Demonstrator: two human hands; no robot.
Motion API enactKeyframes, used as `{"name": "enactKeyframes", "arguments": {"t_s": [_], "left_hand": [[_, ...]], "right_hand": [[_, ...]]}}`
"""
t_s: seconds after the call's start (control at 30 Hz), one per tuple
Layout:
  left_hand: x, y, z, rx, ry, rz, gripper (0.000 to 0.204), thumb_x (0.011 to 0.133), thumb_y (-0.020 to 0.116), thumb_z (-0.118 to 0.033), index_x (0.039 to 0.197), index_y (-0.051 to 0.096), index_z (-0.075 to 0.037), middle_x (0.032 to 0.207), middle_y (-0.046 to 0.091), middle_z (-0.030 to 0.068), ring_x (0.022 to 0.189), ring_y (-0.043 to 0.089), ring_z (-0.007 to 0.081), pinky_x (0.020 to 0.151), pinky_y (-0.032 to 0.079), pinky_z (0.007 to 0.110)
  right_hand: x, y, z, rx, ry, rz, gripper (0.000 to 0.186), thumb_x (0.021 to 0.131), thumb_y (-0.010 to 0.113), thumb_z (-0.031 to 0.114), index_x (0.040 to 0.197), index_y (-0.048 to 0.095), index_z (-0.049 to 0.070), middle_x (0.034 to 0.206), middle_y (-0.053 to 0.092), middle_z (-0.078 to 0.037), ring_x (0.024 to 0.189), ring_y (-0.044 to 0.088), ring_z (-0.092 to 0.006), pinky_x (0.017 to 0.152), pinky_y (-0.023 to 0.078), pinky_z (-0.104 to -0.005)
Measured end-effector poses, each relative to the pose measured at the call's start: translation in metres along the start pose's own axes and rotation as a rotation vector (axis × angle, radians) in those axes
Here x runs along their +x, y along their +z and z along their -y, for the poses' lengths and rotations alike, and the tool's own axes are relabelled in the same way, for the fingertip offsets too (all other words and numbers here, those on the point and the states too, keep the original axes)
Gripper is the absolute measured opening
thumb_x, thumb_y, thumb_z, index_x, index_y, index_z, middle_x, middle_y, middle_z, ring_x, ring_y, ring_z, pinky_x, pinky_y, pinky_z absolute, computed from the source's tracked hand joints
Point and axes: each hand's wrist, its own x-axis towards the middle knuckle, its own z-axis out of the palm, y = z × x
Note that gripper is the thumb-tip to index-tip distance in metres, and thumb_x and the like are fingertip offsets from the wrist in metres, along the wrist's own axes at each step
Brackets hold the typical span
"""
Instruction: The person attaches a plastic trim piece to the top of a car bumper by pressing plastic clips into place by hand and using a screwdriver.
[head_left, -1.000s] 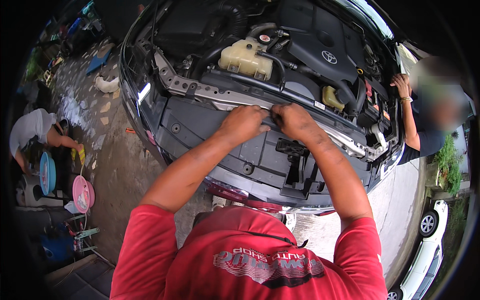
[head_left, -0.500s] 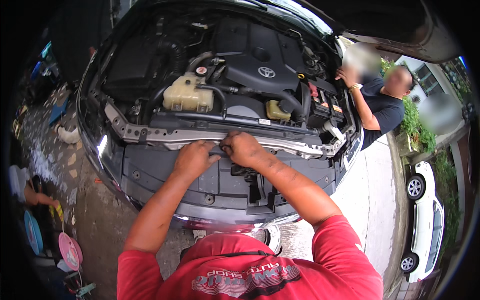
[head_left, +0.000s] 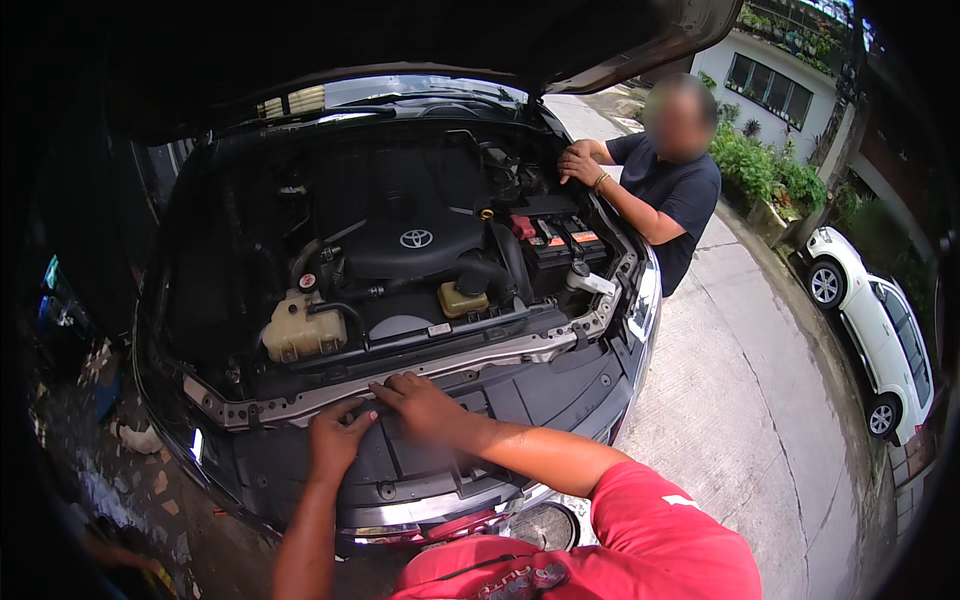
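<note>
Since a second ago both hands have stayed on the black front panel (head_left: 400,455) below the metal crossmember (head_left: 440,368); left hand (head_left: 338,440) and right hand (head_left: 425,403) press flat, grasping nothing, so the fitting work continues.

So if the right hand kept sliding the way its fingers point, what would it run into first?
The right hand lies flat on the black front panel, fingers pointing up-left toward the engine bay. First in that line looks to be the silver upper crossmember, right at its fingertips; depth is hard to judge.
</note>
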Motion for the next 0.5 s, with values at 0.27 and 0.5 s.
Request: {"name": "enactKeyframes", "arguments": {"t_s": [0.27,0.5], "left_hand": [[-0.077,0.015,-0.006,-1.434,-0.879,0.056,0.031,0.111,0.059,-0.029,0.118,0.071,-0.001,0.08,0.067,0.0026,0.061,0.058,0.0115,0.052,0.048,0.029],[-0.092,0.056,-0.039,-1.374,-0.788,0.097,0.029,0.114,0.047,-0.018,0.125,0.065,0.002,0.125,0.072,0.0159,0.118,0.071,0.0264,0.103,0.059,0.041]], "right_hand": [[-0.046,-0.031,0.104,0.381,-0.023,0.092,0.036,0.095,0.073,0.018,0.124,0.07,-0.003,0.131,0.061,-0.027,0.127,0.058,-0.0468,0.108,0.051,-0.0516],[-0.08,-0.033,0.08,0.174,-0.019,-0.026,0.031,0.082,0.077,0.018,0.107,0.074,-0.001,0.123,0.065,-0.019,0.122,0.06,-0.0411,0.104,0.052,-0.0515]]}}
